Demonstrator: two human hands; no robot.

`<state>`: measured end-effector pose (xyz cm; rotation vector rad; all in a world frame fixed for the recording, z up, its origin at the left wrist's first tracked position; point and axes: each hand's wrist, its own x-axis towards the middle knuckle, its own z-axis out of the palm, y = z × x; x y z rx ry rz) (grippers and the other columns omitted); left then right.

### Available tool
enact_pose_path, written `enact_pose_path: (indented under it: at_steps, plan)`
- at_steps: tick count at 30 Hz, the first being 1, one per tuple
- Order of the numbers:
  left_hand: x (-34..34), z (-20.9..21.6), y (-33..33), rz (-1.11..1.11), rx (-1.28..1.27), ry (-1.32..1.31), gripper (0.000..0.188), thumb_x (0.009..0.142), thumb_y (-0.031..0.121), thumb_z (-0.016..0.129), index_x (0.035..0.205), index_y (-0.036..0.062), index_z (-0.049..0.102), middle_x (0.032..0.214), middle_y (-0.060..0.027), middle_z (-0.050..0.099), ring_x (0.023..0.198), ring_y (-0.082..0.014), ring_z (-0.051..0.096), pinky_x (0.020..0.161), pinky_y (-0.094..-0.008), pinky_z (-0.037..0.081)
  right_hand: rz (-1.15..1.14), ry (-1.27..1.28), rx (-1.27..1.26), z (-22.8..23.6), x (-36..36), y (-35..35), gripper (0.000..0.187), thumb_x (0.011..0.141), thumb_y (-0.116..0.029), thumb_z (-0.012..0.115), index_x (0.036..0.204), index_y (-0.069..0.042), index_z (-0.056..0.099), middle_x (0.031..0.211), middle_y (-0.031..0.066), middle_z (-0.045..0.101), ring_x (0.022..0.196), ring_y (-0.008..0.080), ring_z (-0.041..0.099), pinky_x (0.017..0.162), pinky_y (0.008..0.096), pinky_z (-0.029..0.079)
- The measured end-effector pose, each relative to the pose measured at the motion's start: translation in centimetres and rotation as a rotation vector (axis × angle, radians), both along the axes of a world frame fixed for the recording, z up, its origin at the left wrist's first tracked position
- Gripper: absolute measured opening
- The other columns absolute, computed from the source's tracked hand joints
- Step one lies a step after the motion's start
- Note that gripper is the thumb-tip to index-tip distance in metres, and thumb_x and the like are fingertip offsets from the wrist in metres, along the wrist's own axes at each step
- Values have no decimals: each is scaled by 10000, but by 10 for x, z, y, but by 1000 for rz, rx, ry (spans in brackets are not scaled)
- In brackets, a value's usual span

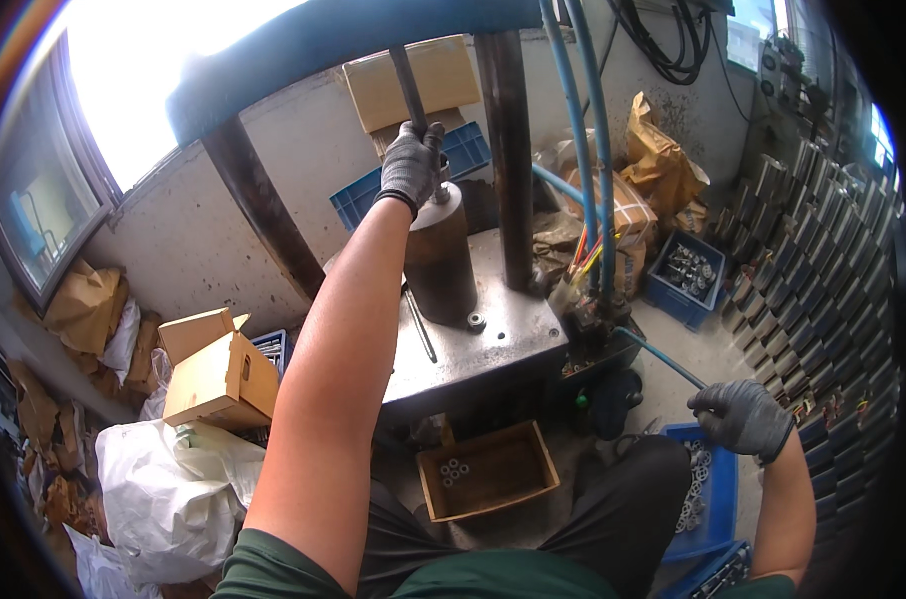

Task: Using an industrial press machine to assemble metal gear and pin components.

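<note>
My left hand (411,168), in a grey glove, reaches up with its fingers closed around the lower part of an upright dark metal rod (406,85). Just beside and below it, a small metal fitting (441,192) sits on top of a thick steel cylinder (441,255). That cylinder stands on the metal press table (443,364). A small metal ring (476,320) and a thin steel bar (420,324) lie by its base. Over on the right, my gloved right hand (744,419) is closed on the end of a blue lever (662,354).
Dark posts (505,170) and a blue crossbeam (353,40) frame the press. Below the table is a wooden box (488,471) with several rings. Blue bins (684,280) of metal parts and stacked metal pieces (812,270) stand right. At left are a carton (218,379) and white sacks (168,499).
</note>
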<state>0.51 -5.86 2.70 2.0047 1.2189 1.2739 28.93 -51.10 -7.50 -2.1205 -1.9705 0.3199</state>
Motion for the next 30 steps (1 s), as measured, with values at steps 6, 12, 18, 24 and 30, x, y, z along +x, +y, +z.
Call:
enact_pose_path:
  at_steps: [6,12,18,24,30]
  plan:
    - [-1,-5,3,10,14,-34,429,1052,444,564,1240,60,593,792,-89,716,731,-187,710,680,-351,564,-60,14,314,11,-10,12,184,832,-79,693,995,-17,751,889,196,722,834,361,717,768,411,578]
    - [2,-3,-3,22,17,10,430,1056,448,553,1236,60,594,817,-94,723,767,-191,717,711,-358,568,-24,-190,936,54,29,119,158,880,-44,686,1033,-10,710,949,182,715,903,341,709,825,390,565]
    - [-1,0,-7,5,14,-27,403,1061,398,547,1233,34,572,852,-109,716,775,-216,719,730,-393,563,-197,-271,868,92,55,191,183,928,-156,650,1035,-28,725,981,200,728,941,356,712,851,410,567]
    - [-3,-18,6,-45,120,-76,189,1066,236,568,1161,73,576,847,-78,636,679,-177,645,583,-319,541,-262,-340,824,94,52,192,176,919,-151,624,1016,-41,721,971,204,715,916,387,697,831,435,549]
    - [-14,-67,-15,-360,210,-466,253,1022,57,601,1270,70,559,902,-35,599,752,-119,588,682,-263,495,-258,-369,830,81,59,167,191,907,-162,637,1023,-43,731,995,190,732,949,364,708,862,439,560]
